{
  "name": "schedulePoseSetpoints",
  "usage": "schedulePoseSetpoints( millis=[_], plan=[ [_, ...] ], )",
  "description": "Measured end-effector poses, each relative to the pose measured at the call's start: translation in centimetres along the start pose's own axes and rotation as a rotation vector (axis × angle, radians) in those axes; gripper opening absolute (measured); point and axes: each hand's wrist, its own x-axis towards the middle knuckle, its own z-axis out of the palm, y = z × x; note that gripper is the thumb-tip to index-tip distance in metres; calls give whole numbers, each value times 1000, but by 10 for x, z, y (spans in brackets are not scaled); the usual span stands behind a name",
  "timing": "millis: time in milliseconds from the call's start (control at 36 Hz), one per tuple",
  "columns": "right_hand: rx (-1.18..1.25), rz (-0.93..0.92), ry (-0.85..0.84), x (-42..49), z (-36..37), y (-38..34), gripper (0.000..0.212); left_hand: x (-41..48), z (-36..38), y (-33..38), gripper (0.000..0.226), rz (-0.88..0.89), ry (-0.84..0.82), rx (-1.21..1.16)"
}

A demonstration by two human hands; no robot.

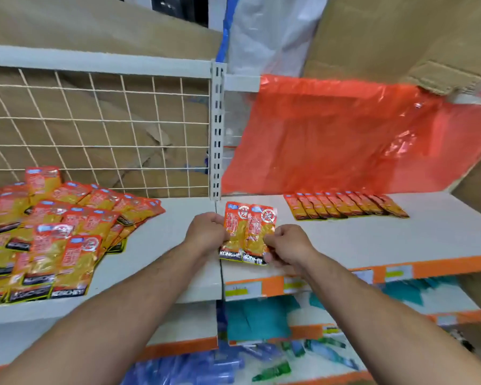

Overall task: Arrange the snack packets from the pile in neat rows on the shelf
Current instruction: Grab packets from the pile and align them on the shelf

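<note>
The fingers (220, 218) of the left hand (206, 232) and the right hand (288, 244) pinched two orange-and-yellow foil snack packets (247, 232) side by side above the white shelf (345, 240). A neat overlapping row of packets (345, 205) lay behind on the right; the loose pile (53, 234) sat well left.

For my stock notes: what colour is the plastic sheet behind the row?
Orange-red plastic sheet, head view.

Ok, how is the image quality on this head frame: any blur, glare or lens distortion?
Head view: even light, no hard shadows; wide-angle bowing bends the shelf edges; soft overall, so only the brand strip is legible on the packets held by the left hand and right hand; glare on the pile and red plastic sheet.
</note>
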Motion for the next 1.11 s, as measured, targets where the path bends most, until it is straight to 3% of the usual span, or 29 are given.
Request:
schedulePoseSetpoints(
  millis=[417, 778, 1000, 1111],
  plan=[
    [104, 80, 215, -14, -186, 86, 38, -36, 194, 53, 25, 45, -172, -44],
    [115, 144, 336, 59, -287, 117, 26, 50, 328, 87, 26, 66, -274, 14],
    [135, 156, 419, 106, -359, 120, 30, 92, 408, 125, 28, 89, -328, 63],
    [139, 168, 401, 129, -386, 130, 20, 104, 443, 131, 29, 82, -299, 86]
  ],
)
